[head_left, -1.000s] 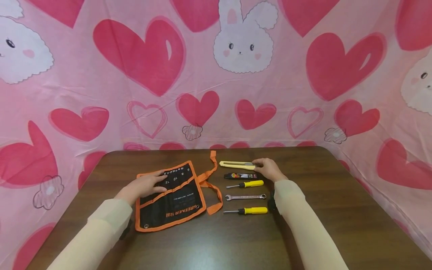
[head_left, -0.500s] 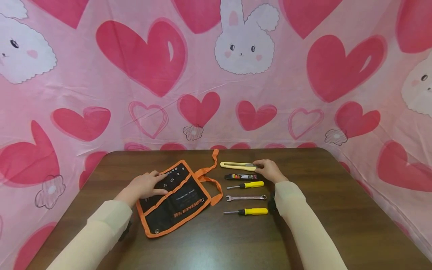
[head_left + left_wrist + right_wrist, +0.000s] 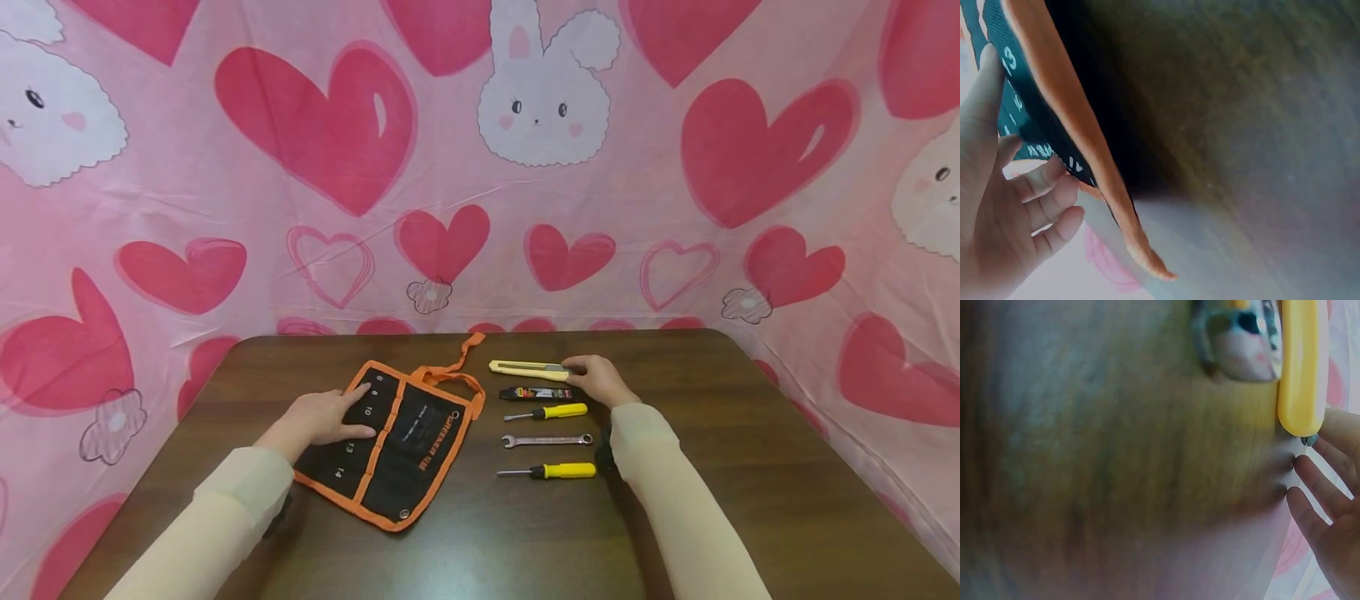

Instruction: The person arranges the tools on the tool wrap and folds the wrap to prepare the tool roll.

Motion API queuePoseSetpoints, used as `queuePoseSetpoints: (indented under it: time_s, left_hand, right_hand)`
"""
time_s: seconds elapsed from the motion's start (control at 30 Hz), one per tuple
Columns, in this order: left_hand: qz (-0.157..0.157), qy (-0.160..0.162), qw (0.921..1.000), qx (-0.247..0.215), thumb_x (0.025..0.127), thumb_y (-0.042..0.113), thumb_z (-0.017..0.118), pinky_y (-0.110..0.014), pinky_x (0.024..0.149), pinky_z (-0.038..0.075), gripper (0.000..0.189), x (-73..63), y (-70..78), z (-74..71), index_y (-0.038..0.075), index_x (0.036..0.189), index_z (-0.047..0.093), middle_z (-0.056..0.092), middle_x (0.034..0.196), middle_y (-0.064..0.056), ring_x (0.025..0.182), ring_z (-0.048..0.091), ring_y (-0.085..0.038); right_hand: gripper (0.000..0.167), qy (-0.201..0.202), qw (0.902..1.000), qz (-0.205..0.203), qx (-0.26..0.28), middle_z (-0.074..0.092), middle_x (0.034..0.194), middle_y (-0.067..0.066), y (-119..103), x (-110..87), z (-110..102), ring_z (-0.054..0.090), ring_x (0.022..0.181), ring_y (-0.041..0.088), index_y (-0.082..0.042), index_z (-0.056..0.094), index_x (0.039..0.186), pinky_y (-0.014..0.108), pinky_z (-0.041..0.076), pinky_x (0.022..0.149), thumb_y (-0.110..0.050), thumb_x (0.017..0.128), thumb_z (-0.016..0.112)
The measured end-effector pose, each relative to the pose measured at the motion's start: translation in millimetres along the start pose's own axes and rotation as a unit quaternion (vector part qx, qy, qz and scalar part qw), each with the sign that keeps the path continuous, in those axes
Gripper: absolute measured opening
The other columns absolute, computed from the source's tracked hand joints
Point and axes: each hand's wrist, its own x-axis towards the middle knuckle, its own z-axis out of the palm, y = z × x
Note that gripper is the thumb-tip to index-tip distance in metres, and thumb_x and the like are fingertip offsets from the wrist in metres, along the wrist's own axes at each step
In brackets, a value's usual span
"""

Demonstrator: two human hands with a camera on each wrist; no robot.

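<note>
A black tool pouch (image 3: 420, 450) with orange edging and printed numbers lies turned on the table. My left hand (image 3: 322, 418) rests on its numbered part, fingers spread. In the left wrist view, that hand's thumb touches the fabric near the 13, and the other fingers bend loosely by the pouch. At the right, my right hand (image 3: 598, 379) has thumb and forefinger around the end of a yellow utility knife (image 3: 525, 367). In the right wrist view, two fingertips of the right hand (image 3: 1335, 494) touch the table; a yellow screwdriver handle (image 3: 1302, 369) partly hides the hand.
Below the knife lie a small black case with a printed label (image 3: 536, 394), a short yellow screwdriver (image 3: 558, 411), a combination wrench (image 3: 547, 441) and a longer yellow screwdriver (image 3: 566, 471). An orange tie strap (image 3: 457, 362) extends from the pouch. A pink heart-patterned cloth (image 3: 450, 167) hangs behind the table.
The pouch has turned clockwise under my left hand, its near corner swinging toward the table's front and the strap shifting with it. My right hand and the tools have stayed in place.
</note>
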Motion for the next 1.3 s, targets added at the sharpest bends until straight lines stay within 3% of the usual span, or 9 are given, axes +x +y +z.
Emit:
queuePoseSetpoints:
  time_s: [0.27, 0.6, 0.7, 0.9, 0.97, 1.1, 1.3]
  left_hand:
    - [-0.017, -0.013, 0.9998, 0.003, 0.073, 0.071, 0.054, -0.053, 0.081, 0.045, 0.097, -0.3, 2.7, 0.0, 0.004, 0.141, 0.036, 0.06, 0.107, -0.024, 0.095, 0.058, -0.036]
    - [-0.017, 0.001, 0.9993, 0.032, 0.074, 0.072, 0.051, -0.051, 0.08, 0.046, 0.096, -0.3, 8.0, 2.1, -0.005, 0.131, 0.046, 0.06, 0.107, -0.025, 0.096, 0.059, -0.037]
    - [-0.011, 0.022, 0.9987, 0.045, 0.073, 0.074, 0.051, -0.051, 0.081, 0.046, 0.095, 0.2, 10.8, 4.5, -0.007, 0.123, 0.053, 0.06, 0.108, -0.025, 0.097, 0.057, -0.038]
    - [0.016, 0.093, 0.9936, 0.063, 0.071, 0.073, 0.055, -0.054, 0.088, 0.04, 0.093, 1.3, 13.9, 10.0, -0.009, 0.115, 0.058, 0.05, 0.12, -0.025, 0.108, 0.047, -0.04]
    - [0.017, 0.091, 0.9948, 0.041, 0.071, 0.072, 0.057, -0.055, 0.09, 0.039, 0.094, 0.7, 14.0, 10.2, -0.01, 0.118, 0.056, 0.048, 0.123, -0.025, 0.112, 0.045, -0.04]
    - [0.012, 0.057, 0.9978, -0.032, 0.072, 0.068, 0.06, -0.056, 0.093, 0.036, 0.096, -1.9, 11.5, 8.5, -0.011, 0.126, 0.047, 0.044, 0.129, -0.027, 0.117, 0.042, -0.042]
    - [0.026, 0.02, 0.9939, -0.105, 0.073, 0.062, 0.064, -0.057, 0.096, 0.03, 0.094, -3.8, -1.3, 10.6, -0.004, 0.135, 0.039, 0.034, 0.139, -0.027, 0.124, 0.035, -0.044]
  right_hand:
    - [0.031, 0.001, 1.0, 0.0, -0.004, 0.059, 0.116, 0.018, 0.7, 1.2, 0.4, 0.054, 0.104, 0.032, -0.001, 0.062, 0.118, 0.046, 0.041, 0.091, -0.006, 0.087, 0.063]
    - [0.031, 0.0, 1.0, 0.002, -0.007, 0.059, 0.115, 0.017, 0.7, 2.2, 0.7, 0.054, 0.104, 0.031, -0.002, 0.062, 0.118, 0.046, 0.042, 0.091, -0.006, 0.087, 0.063]
    - [0.031, 0.0, 1.0, 0.002, -0.007, 0.059, 0.115, 0.017, 1.3, 2.3, 1.1, 0.054, 0.103, 0.031, -0.002, 0.061, 0.118, 0.046, 0.042, 0.091, -0.006, 0.087, 0.062]
    - [0.03, 0.005, 1.0, -0.002, -0.006, 0.06, 0.115, 0.017, 0.6, 0.6, 0.8, 0.055, 0.103, 0.031, -0.001, 0.062, 0.117, 0.046, 0.042, 0.091, -0.005, 0.087, 0.062]
    - [0.03, 0.007, 1.0, -0.006, -0.004, 0.06, 0.114, 0.017, 0.0, -0.2, 0.6, 0.055, 0.103, 0.032, 0.0, 0.062, 0.117, 0.046, 0.043, 0.09, -0.004, 0.087, 0.062]
    - [0.03, 0.007, 0.9999, -0.011, 0.006, 0.059, 0.115, 0.019, -0.6, -1.0, 0.1, 0.054, 0.105, 0.033, 0.0, 0.062, 0.117, 0.045, 0.043, 0.089, -0.004, 0.088, 0.062]
    - [0.03, 0.003, 0.9997, -0.016, 0.017, 0.058, 0.116, 0.02, -0.2, -1.7, -1.3, 0.053, 0.107, 0.034, 0.002, 0.061, 0.117, 0.046, 0.043, 0.089, -0.004, 0.088, 0.061]
